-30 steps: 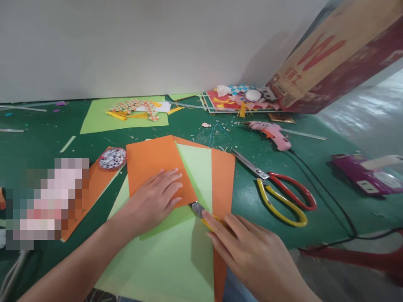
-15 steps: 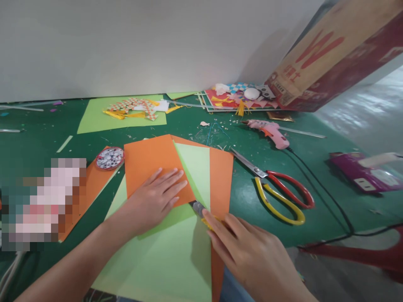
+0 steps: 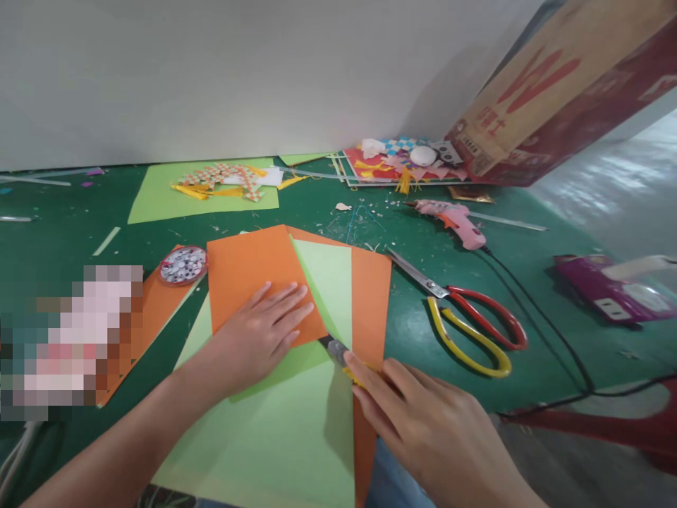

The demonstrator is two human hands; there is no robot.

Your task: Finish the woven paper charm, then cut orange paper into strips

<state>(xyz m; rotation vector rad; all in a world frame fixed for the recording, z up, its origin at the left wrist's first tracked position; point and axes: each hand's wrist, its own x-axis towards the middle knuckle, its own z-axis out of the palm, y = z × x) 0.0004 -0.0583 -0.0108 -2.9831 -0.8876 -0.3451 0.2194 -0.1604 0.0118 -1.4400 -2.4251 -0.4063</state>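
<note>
My left hand [image 3: 261, 335] lies flat, fingers a little apart, on a folded orange sheet of paper [image 3: 248, 271]. In my right hand [image 3: 417, 409] is a utility knife [image 3: 337, 350] with a yellow body and a grey metal nose. Its tip is at the lower right corner of the orange sheet, and part of the blade is hidden by the paper. Under these lie a light green sheet [image 3: 275, 444] and another orange sheet [image 3: 371, 296]. Scissors [image 3: 434, 289] with one red and one yellow handle rest open to the right.
A pink glue gun [image 3: 449, 220] with a black cord lies at the right, near a purple box [image 3: 608, 289]. A round case of googly eyes [image 3: 183, 265] sits left of the paper. Paper crafts [image 3: 219, 181] and a paper bag [image 3: 534, 106] are along the wall.
The knife in my right hand has shifted slightly at the paper's corner. My left hand stays pressed on the orange sheet, and the view has moved a little.
</note>
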